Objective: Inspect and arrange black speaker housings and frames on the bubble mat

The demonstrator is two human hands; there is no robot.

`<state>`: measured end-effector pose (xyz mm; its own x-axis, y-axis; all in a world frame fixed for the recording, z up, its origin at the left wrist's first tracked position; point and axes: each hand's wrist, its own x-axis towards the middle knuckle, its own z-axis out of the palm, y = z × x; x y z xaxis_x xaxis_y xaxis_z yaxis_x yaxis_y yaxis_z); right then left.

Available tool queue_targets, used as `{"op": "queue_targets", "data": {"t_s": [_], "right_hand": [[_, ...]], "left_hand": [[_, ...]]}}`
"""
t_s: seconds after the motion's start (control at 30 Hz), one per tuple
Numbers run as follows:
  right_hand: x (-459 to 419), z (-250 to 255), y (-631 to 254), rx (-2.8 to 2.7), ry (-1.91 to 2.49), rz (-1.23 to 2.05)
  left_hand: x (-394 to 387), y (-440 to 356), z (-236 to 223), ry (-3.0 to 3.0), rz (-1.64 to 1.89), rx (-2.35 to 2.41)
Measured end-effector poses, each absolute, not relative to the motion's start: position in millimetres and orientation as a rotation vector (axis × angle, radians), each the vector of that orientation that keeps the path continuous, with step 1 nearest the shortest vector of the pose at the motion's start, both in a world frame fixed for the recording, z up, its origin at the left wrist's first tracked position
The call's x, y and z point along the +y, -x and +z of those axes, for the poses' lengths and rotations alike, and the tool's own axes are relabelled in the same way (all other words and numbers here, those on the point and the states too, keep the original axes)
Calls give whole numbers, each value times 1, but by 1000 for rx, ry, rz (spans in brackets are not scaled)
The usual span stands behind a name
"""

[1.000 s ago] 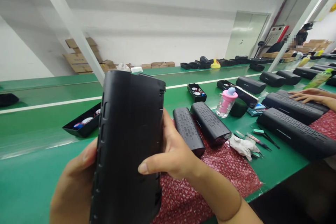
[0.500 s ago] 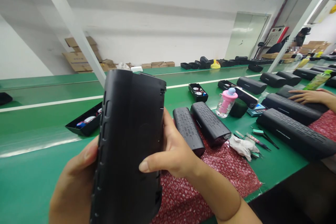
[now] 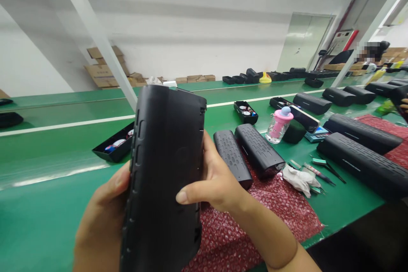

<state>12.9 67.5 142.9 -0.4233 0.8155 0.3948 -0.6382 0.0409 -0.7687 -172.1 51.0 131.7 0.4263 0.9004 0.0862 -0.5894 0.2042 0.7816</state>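
Note:
A long black plastic speaker housing (image 3: 165, 165) is held tilted upright in front of me, its smooth face towards the camera and a row of slots down its left edge. My left hand (image 3: 103, 212) grips its left side, fingers hidden behind it. My right hand (image 3: 216, 182) clasps the right side, with the thumb lying on the smooth face. Beneath it, red bubble wrap (image 3: 280, 208) covers part of the bench. Two black housings with slotted tops, one (image 3: 232, 157) nearer my right hand and another (image 3: 259, 151) beside it, lie on the wrap.
An open black shell (image 3: 114, 142) with wired parts lies left, another (image 3: 246, 112) beyond. Right stand a pink-lidded bottle (image 3: 279, 126), a phone (image 3: 304, 119), crumpled white tissue (image 3: 298, 178), tweezers (image 3: 333, 170) and larger housings (image 3: 366, 163). A co-worker's hand (image 3: 404, 104) shows at the right edge.
My view has turned slightly left; both hands keep their hold on the housing. The co-worker's hand has left the housings at right, and one dark housing there has been lifted away.

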Motion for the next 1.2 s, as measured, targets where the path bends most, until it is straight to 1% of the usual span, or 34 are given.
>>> {"op": "queue_targets", "data": {"t_s": [0.1,0.2,0.5,0.8,1.0,1.1,1.2], "right_hand": [[65,144,-13,-1144,217,1643],[63,144,-14,-1125,218,1654],[53,138,-4,-1119,312,1544],[63,131,-4,-1196,349,1460],[78,127,-24,-1347,318,1514],[84,126,-31,-1507,498,1506],[93,123,-30,-1554,590,1418]], "left_hand": [[55,173,137,-908,956,404],[58,170,141,-965,951,404],[70,152,147,-1045,1179,585],[80,153,137,-1089,1217,573],[83,154,133,-1049,1249,551],[87,148,131,-1080,1385,655],[78,136,131,-1030,1682,869]]}}
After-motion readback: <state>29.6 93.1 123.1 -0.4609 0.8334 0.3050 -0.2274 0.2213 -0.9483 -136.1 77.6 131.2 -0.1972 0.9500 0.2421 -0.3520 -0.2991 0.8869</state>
